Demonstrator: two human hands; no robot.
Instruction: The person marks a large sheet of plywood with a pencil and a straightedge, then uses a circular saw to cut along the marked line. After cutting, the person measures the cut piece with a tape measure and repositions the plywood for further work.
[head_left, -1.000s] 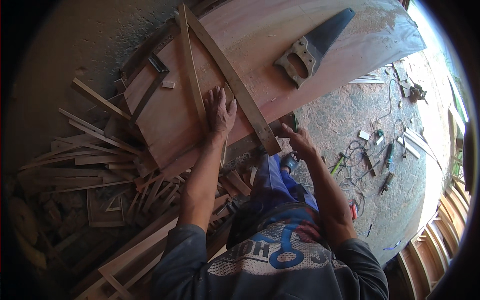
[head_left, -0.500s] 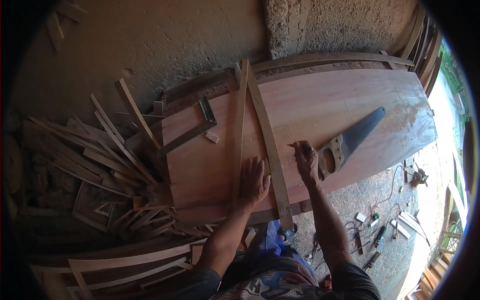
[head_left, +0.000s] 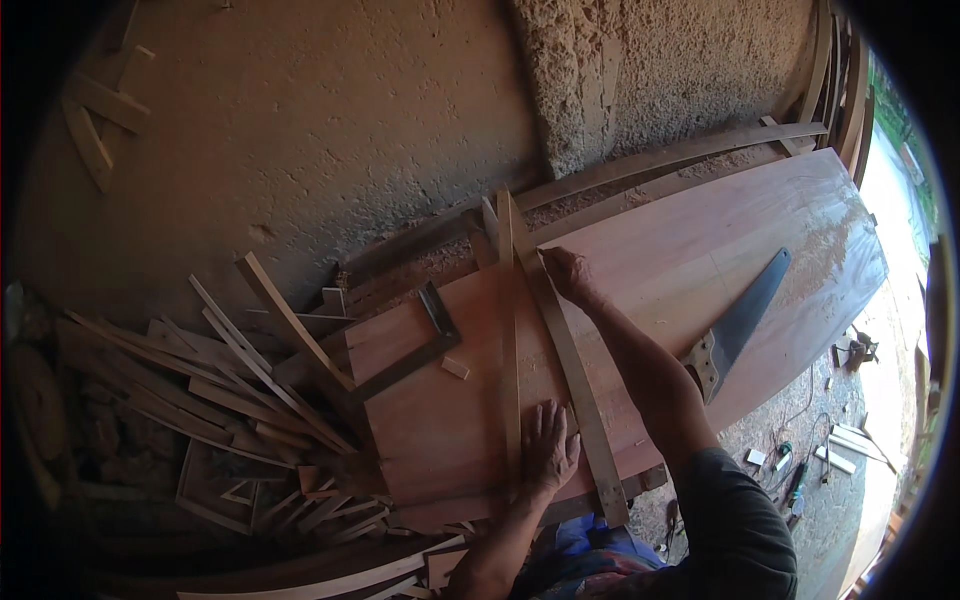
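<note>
The flat wooden strip [head_left: 567,352] is lying across the plywood panel [head_left: 445,430], its middle sitting at 4 o'clock from the view's centre. From that middle, the right hand [head_left: 568,275] is working at 12 o'clock, narrow, pinching a slim pointed tool [head_left: 541,252], mostly hidden, at the strip's edge. The left hand [head_left: 550,452] is resting flat at 6 o'clock, fingers extended, between this strip and a thinner batten [head_left: 511,345]. A handsaw [head_left: 745,318] is lying at 3 o'clock, an L-shaped square [head_left: 405,365] at 9 o'clock.

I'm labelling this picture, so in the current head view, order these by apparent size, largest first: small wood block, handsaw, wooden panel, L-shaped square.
1. Wooden panel
2. Handsaw, partly hidden
3. L-shaped square
4. Small wood block
</note>
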